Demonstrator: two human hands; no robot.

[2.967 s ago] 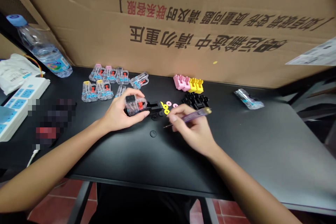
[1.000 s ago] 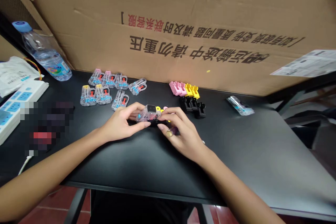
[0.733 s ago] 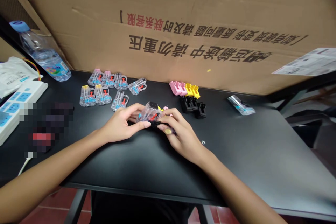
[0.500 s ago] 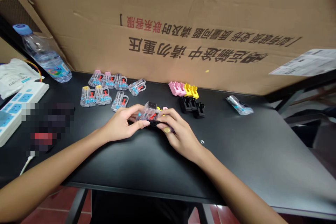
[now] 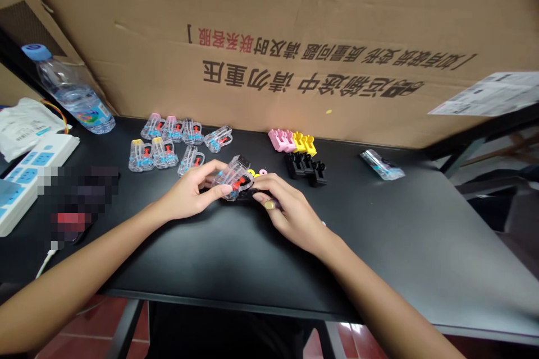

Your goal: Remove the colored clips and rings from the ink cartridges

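My left hand (image 5: 190,193) pinches a clear plastic block with a red and blue inside (image 5: 233,178), tilted up over the black table (image 5: 404,235). My right hand (image 5: 287,206) is closed beside it, fingers on a small black part (image 5: 249,194) under the block, with the brass end of a thin tool (image 5: 269,205) showing between the fingers. Small yellow and pink rings (image 5: 257,173) lie just behind the hands.
Several finished clear blocks (image 5: 177,140) lie at the back left. Pink (image 5: 281,139), yellow (image 5: 305,142) and black (image 5: 304,166) clips sit at the back centre, a clear bag (image 5: 381,164) to the right. A water bottle (image 5: 69,91) and power strip (image 5: 29,171) are at left; a cardboard box (image 5: 295,39) stands behind.
The right hand tucked the thin tool into its palm and came to the block. Both hands then tipped the clear block up, and the left hand turned it slightly.
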